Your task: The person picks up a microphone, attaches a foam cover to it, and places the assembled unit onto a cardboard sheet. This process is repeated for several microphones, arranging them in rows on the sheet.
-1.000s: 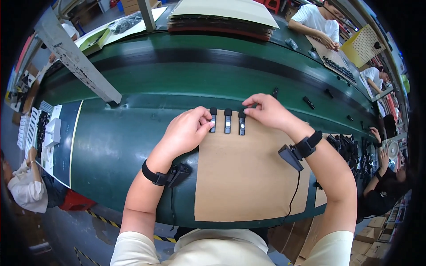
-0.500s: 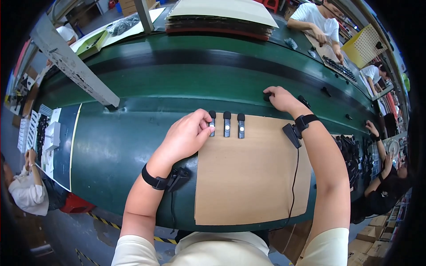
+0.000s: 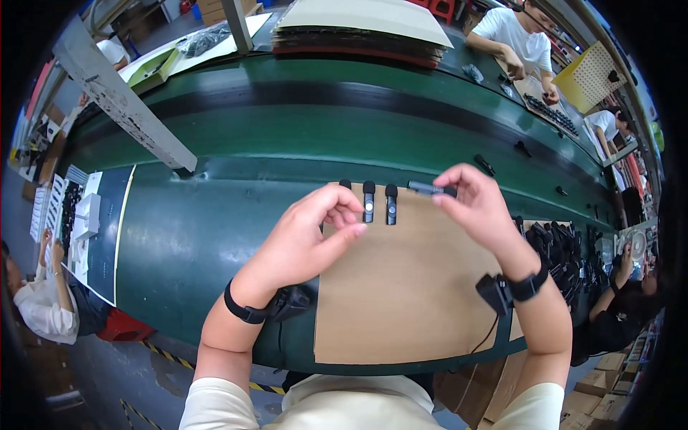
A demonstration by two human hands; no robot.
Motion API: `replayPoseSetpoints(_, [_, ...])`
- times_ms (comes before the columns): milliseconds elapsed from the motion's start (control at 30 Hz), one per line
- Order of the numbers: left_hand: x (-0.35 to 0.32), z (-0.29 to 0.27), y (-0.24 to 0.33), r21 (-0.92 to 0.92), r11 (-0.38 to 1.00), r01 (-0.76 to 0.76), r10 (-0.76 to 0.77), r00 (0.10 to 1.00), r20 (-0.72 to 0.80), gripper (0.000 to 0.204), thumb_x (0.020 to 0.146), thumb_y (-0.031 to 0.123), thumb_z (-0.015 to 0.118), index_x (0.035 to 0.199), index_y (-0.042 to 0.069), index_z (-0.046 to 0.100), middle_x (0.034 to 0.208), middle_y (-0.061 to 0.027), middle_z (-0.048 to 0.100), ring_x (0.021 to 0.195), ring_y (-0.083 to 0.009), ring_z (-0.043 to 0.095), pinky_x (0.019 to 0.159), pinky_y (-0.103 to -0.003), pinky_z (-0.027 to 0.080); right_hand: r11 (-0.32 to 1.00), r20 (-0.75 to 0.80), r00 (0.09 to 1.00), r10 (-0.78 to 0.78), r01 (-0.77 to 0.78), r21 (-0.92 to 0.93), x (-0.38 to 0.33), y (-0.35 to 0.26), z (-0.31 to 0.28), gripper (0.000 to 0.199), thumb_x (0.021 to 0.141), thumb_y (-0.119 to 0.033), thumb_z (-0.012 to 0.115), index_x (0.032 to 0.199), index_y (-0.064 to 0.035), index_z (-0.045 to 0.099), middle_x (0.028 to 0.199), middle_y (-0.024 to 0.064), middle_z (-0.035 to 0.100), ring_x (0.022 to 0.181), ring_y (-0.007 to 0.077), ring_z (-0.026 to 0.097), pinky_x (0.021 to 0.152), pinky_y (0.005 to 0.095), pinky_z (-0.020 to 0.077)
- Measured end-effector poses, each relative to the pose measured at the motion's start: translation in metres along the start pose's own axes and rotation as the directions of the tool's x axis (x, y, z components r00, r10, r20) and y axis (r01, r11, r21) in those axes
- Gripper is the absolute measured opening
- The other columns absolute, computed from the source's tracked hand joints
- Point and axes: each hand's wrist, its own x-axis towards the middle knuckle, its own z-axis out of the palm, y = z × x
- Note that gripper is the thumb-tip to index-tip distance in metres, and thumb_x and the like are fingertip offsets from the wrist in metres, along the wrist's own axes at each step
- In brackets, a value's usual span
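Three small black wireless lapel microphones with foam tips stand in a row along the far edge of a brown cardboard sheet (image 3: pixel 408 294): the left microphone (image 3: pixel 345 184) is mostly behind my left hand, while the middle microphone (image 3: pixel 368 203) and the right microphone (image 3: pixel 391 206) show fully. My left hand (image 3: pixel 304 233) hovers at the row, thumb and fingers apart with nothing between them. Over the sheet's far right part, my right hand (image 3: pixel 474 208) pinches another microphone (image 3: pixel 423 188) by its foam end, its body pointing left. Both wrists wear black straps with small cabled devices.
On the green belt beyond lie loose microphones (image 3: pixel 484 165). A heap of black parts (image 3: pixel 555 251) is at the right. A grey post (image 3: pixel 129 107) rises at left; stacked boards (image 3: pixel 358 32) stand at the back. Co-workers sit on several sides.
My right hand has come back from the belt toward the sheet, now with a microphone showing in its fingers. My left hand has let go of the left microphone and opened, shifting slightly right.
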Motion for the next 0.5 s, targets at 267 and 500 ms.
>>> replayPoseSetpoints(267, [-0.015,0.017,0.022,-0.149,0.988,-0.041,0.064,0.986,0.153,0.023,0.085,0.015,0.072,0.1,0.001,0.061,0.083,-0.0093,0.064,0.078,-0.0192,0.062,0.072,-0.031,0.05,0.942,0.104,0.942,-0.319,0.327,-0.073,-0.06,-0.062,0.033,0.03,0.076,0.009,0.07,0.102,0.0012,0.058,0.102,0.0103,0.06,0.093,0.0173,0.06,0.079,0.0285,0.0495])
replayPoseSetpoints(500, [-0.022,0.014,0.034,-0.103,0.985,-0.137,0.145,0.986,0.082,0.019,0.085,0.012,0.072,0.097,0.0,0.063,0.086,-0.01,0.066,0.079,-0.0209,0.062,0.073,-0.031,0.049,0.87,0.007,0.879,-0.477,0.473,-0.136,-0.067,-0.078,0.049,0.032,0.072,0.006,0.075,0.101,0.0023,0.062,0.099,0.0154,0.063,0.089,0.0232,0.062,0.076,0.0313,0.0507])
